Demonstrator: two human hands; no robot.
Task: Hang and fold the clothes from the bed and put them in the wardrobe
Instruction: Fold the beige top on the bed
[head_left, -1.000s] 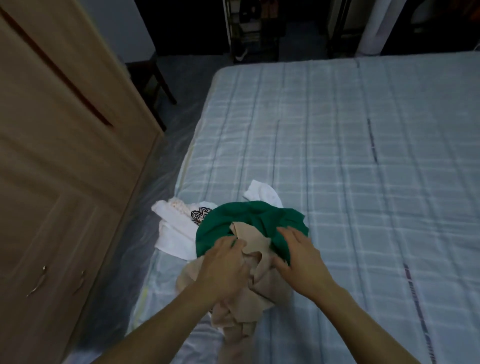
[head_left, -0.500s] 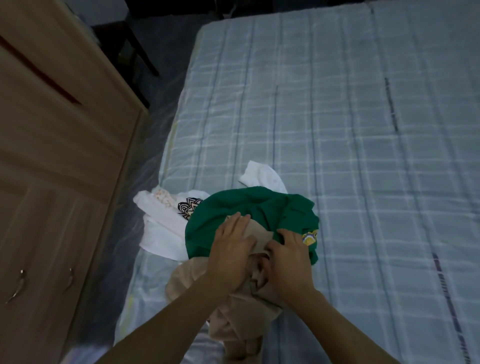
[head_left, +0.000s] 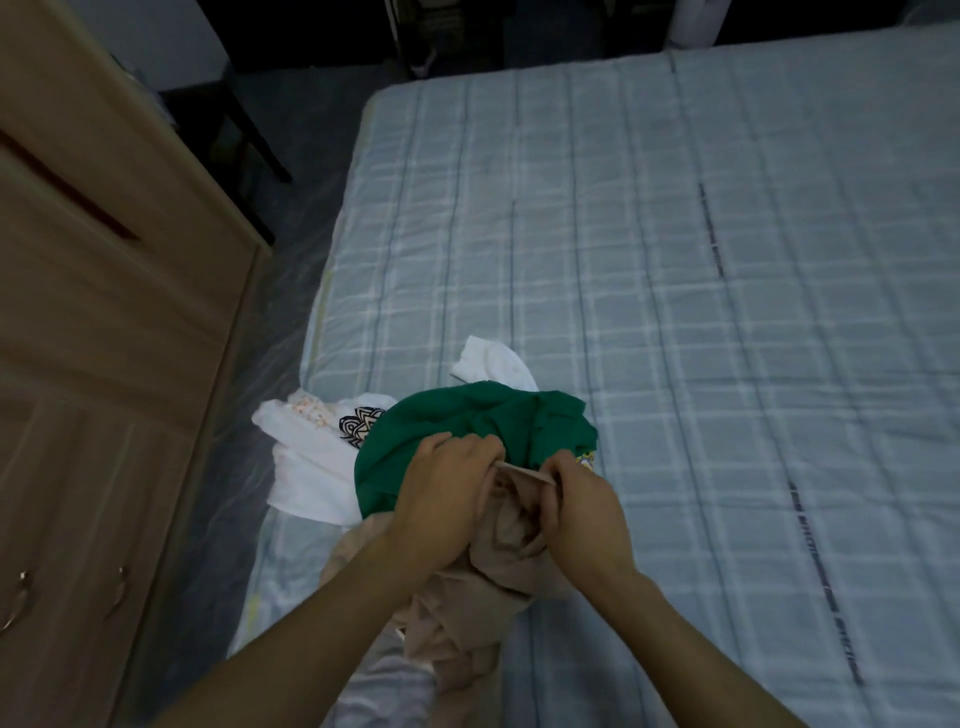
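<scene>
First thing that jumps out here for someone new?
The two hands, left and right, pinching a beige garment at the near edge of the bed. Right behind it, a bright green garment tops the pile, with white clothes to its left. The wooden wardrobe stands shut on the far left.

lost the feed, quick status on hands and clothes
Left hand and right hand both pinching beige garment edge. Green garment lies underneath. Wardrobe shut.
</scene>
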